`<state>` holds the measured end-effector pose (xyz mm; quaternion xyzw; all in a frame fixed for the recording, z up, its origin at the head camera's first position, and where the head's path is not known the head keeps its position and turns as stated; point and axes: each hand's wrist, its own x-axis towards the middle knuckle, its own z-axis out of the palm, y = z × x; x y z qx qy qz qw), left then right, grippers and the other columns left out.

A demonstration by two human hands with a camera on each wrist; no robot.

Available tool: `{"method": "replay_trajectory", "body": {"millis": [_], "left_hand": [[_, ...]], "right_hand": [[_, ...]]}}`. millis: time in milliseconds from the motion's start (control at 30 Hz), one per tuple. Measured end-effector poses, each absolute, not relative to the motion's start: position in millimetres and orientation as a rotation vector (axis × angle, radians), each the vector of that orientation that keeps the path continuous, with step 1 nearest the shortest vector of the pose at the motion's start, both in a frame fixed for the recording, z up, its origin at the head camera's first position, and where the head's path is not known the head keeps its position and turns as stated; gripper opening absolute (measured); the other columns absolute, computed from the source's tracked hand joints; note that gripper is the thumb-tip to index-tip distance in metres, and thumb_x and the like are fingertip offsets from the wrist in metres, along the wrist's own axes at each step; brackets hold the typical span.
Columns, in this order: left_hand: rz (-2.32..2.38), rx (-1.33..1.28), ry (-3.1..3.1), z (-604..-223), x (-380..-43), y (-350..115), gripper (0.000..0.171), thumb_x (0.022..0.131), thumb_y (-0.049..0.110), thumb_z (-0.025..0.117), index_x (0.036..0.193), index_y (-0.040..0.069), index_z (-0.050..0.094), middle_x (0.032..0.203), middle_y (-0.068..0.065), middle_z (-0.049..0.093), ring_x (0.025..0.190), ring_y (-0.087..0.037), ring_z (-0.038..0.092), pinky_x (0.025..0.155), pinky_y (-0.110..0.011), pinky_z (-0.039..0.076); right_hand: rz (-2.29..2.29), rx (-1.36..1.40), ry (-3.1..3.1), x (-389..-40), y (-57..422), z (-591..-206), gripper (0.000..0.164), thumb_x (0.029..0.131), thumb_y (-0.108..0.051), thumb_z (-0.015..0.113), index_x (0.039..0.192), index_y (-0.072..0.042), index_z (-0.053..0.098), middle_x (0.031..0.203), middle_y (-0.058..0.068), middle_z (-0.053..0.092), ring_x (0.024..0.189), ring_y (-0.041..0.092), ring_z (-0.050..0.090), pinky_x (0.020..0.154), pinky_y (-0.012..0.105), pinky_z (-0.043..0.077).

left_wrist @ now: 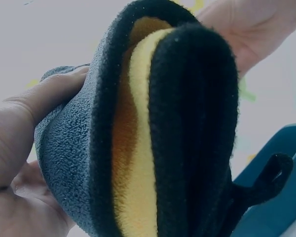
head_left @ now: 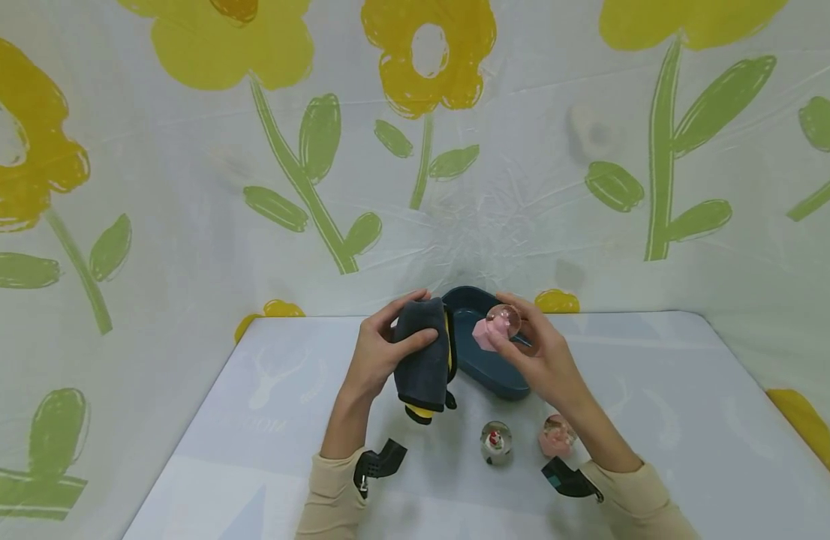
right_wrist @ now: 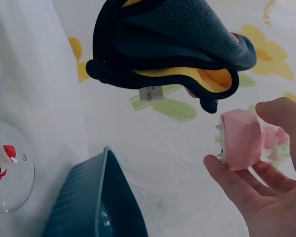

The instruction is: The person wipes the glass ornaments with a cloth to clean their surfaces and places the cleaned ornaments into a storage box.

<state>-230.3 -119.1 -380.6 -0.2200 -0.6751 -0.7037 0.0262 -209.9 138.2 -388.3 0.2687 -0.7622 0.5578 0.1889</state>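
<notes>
My left hand [head_left: 381,349] grips a folded dark grey cloth [head_left: 422,356] with a yellow inner side and black edging, its thumb across the front. Black edges and yellow layers of the cloth [left_wrist: 138,148] fill the left wrist view. Between the fingers and thumb of my right hand [head_left: 539,349] is a small snow globe [head_left: 503,321] with a clear ball and a pink faceted base [right_wrist: 240,139]. In the right wrist view the globe is tilted sideways, its underside facing the cloth. Both hands are raised over the table, the cloth and globe a short gap apart.
A dark teal tub [head_left: 492,375] stands behind and between the hands. Nearer on the white table [head_left: 253,450] are a snow globe with a red-and-white figure [head_left: 496,442] and a pink snow globe [head_left: 557,436] beside the right forearm. A flower-print sheet [head_left: 496,225] hangs behind.
</notes>
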Motion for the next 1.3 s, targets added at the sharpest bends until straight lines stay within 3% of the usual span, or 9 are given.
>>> {"method": "replay_trajectory", "body": {"millis": [200, 367, 533, 733, 900, 1067, 1300], "left_hand": [[-2.168, -0.670, -2.093, -380, -230, -119, 0.054, 0.085, 0.010, 0.076, 0.135, 0.020, 0.060, 0.138, -0.004, 0.060, 0.103, -0.022, 0.069, 0.085, -0.036, 0.058], [-2.166, -0.666, -2.091, -380, -230, -120, 0.054, 0.085, 0.010, 0.076, 0.136, 0.020, 0.060, 0.138, -0.004, 0.060, 0.103, -0.021, 0.069, 0.085, -0.036, 0.058], [-2.176, -0.667, -2.080, -379, -230, -120, 0.054, 0.085, 0.010, 0.076, 0.136, 0.019, 0.059, 0.138, -0.004, 0.059, 0.103, -0.021, 0.070, 0.085, -0.036, 0.059], [-2.167, -0.662, -2.078, -379, -230, -121, 0.054, 0.085, 0.009, 0.076, 0.135, 0.021, 0.060, 0.137, -0.003, 0.060, 0.104, -0.021, 0.069, 0.085, -0.036, 0.059], [-2.174, -0.650, -2.068, -379, -231, -123, 0.055, 0.084, 0.010, 0.076, 0.136, 0.020, 0.060, 0.137, -0.004, 0.060, 0.103, -0.021, 0.070, 0.084, -0.036, 0.059], [-2.179, -0.641, -2.056, -379, -231, -125, 0.055, 0.084, 0.008, 0.076, 0.136, 0.018, 0.059, 0.137, -0.005, 0.060, 0.103, -0.020, 0.069, 0.084, -0.035, 0.059], [-2.196, -0.639, -2.045, -379, -231, -126, 0.055, 0.085, 0.008, 0.076, 0.137, 0.016, 0.058, 0.139, -0.006, 0.059, 0.107, -0.021, 0.068, 0.085, -0.034, 0.058]], "right_hand": [[1.654, 0.641, -2.199, -218, 141, -387, 0.055, 0.085, -0.006, 0.075, 0.136, -0.010, 0.053, 0.127, 0.010, 0.062, 0.105, 0.014, 0.062, 0.082, 0.017, 0.055], [1.654, 0.658, -2.234, -225, 141, -387, 0.054, 0.084, -0.005, 0.076, 0.133, -0.009, 0.054, 0.131, 0.010, 0.060, 0.113, 0.023, 0.061, 0.084, 0.019, 0.055], [1.592, 0.613, -2.287, -233, 138, -386, 0.052, 0.085, -0.008, 0.076, 0.132, -0.010, 0.054, 0.125, 0.010, 0.064, 0.110, 0.023, 0.064, 0.084, 0.022, 0.056], [1.456, 0.567, -2.274, -239, 130, -376, 0.051, 0.084, -0.007, 0.077, 0.131, -0.007, 0.058, 0.121, 0.015, 0.061, 0.113, 0.032, 0.064, 0.091, 0.040, 0.055], [1.379, 0.553, -2.277, -251, 126, -373, 0.053, 0.081, -0.002, 0.077, 0.131, -0.006, 0.060, 0.121, 0.020, 0.057, 0.114, 0.038, 0.062, 0.087, 0.049, 0.055], [1.375, 0.578, -2.282, -272, 123, -385, 0.057, 0.081, -0.002, 0.078, 0.132, -0.008, 0.055, 0.122, 0.020, 0.063, 0.107, 0.039, 0.065, 0.086, 0.052, 0.056], [1.376, 0.540, -2.349, -289, 121, -397, 0.051, 0.083, -0.005, 0.077, 0.128, -0.010, 0.056, 0.121, 0.018, 0.064, 0.108, 0.036, 0.065, 0.089, 0.051, 0.056]]}}
